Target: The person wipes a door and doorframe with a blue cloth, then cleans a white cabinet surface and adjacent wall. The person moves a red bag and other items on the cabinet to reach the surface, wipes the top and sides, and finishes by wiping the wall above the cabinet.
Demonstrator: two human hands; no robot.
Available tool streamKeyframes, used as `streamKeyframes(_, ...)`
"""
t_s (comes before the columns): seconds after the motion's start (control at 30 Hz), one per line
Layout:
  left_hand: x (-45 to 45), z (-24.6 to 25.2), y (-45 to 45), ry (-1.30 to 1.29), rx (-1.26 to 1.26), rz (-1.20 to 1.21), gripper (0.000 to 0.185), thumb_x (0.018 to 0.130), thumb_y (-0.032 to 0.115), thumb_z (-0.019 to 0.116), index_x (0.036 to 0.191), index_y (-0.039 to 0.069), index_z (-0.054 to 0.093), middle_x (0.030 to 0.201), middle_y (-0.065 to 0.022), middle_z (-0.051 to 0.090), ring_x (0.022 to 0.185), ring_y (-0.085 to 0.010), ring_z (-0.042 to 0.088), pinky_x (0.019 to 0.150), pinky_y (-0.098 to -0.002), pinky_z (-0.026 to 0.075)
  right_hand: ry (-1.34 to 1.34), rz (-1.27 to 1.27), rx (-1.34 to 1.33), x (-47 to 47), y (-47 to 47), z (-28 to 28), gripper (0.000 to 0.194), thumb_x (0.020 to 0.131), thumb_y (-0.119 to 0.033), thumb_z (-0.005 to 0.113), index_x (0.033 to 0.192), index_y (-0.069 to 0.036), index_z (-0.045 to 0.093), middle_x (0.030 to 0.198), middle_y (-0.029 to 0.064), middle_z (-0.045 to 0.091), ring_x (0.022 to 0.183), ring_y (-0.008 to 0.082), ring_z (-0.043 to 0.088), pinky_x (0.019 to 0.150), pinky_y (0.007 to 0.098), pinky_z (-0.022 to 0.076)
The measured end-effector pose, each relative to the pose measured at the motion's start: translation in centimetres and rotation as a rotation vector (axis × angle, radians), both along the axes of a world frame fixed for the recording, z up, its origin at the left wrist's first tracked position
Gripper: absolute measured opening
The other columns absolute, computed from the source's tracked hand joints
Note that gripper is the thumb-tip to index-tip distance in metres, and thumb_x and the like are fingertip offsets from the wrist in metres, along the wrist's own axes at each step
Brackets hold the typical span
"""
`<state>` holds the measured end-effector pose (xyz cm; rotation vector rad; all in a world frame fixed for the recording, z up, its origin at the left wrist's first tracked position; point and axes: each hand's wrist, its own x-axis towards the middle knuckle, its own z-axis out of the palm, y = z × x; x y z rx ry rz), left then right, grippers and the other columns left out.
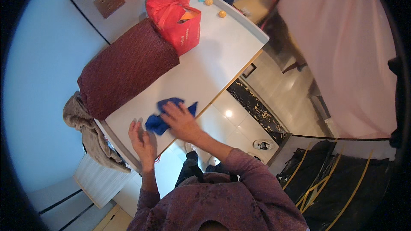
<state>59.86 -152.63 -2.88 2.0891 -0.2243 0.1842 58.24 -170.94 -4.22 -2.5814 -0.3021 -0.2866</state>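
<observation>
A crumpled blue cloth (156, 124) lies on the white tabletop (205, 73) close to its front edge. On top of this cloth is my right hand (179, 120), slightly blurred, palm down; whether its fingers grip the fabric cannot be told. My left hand (141, 141) rests at the tabletop just left of the cloth, fingers apart and holding nothing. Beyond both hands a folded dark red textile (128, 67) lies along the wall side.
A red fabric bag (189, 35) with items inside stands behind the folded textile. Small orange fruits (208, 2) lie near the raised far rim (234, 12). A grey-brown cloth (93, 141) hangs over the left end. A pink curtain (343, 54) hangs at right.
</observation>
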Motion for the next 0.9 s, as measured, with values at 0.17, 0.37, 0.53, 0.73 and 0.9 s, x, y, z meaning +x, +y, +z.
streamKeyframes(0.17,1.1,-1.2,-4.4,-0.037,0.217,-0.103,0.038,0.085,0.01,0.051,0.121,0.001,0.051,0.133,-0.0195,0.04,0.127,-0.0354,0.035,0.104,-0.0446,0.028,-0.105,-0.294,-0.056,2.0,-10.5,-0.9,0.057,0.063,-0.006,0.063,0.119,-0.008,0.053,0.133,0.0144,0.044,0.129,0.0308,0.036,0.103,0.0516,0.0304)
streamKeyframes(0.37,2.9,-2.3,-8.1,-0.112,0.565,0.001,0.047,0.086,0.021,0.051,0.129,0.004,0.044,0.139,-0.0186,0.036,0.132,-0.0372,0.027,0.106,-0.0519,0.02,-0.073,-0.528,-0.166,6.8,-25.0,-1.6,0.056,0.072,-0.008,0.06,0.126,-0.008,0.047,0.135,0.0144,0.042,0.13,0.0314,0.035,0.105,0.0515,0.0281)
streamKeyframes(0.53,2.7,-1.6,-9.7,-0.006,0.845,0.127,0.055,0.089,0.031,0.046,0.137,0.007,0.037,0.144,-0.0169,0.03,0.134,-0.0355,0.024,0.107,-0.0524,0.016,-0.149,-0.477,-0.18,11.2,-34.1,-0.6,0.05,0.075,-0.01,0.06,0.123,-0.004,0.049,0.133,0.0179,0.043,0.127,0.033,0.037,0.103,0.0498,0.0305)
streamKeyframes(0.73,2.7,-1.0,-10.1,0.0,0.863,0.159,0.056,0.09,0.037,0.043,0.138,0.008,0.037,0.145,-0.0135,0.031,0.136,-0.0314,0.023,0.108,-0.0503,0.016,-0.185,-0.383,-0.149,12.4,-35.5,-1.3,0.051,0.071,-0.007,0.061,0.12,-0.001,0.048,0.13,0.0204,0.044,0.125,0.0354,0.039,0.101,0.0489,0.0331)
streamKeyframes(0.9,2.6,-0.7,-10.5,-0.037,0.799,0.146,0.054,0.091,0.037,0.043,0.137,0.009,0.038,0.145,-0.0134,0.031,0.136,-0.0313,0.023,0.108,-0.0498,0.015,-0.063,-0.308,-0.107,8.6,-33.8,-0.1,0.059,0.07,-0.003,0.062,0.126,-0.004,0.045,0.135,0.0172,0.041,0.129,0.0338,0.035,0.104,0.0499,0.0305)
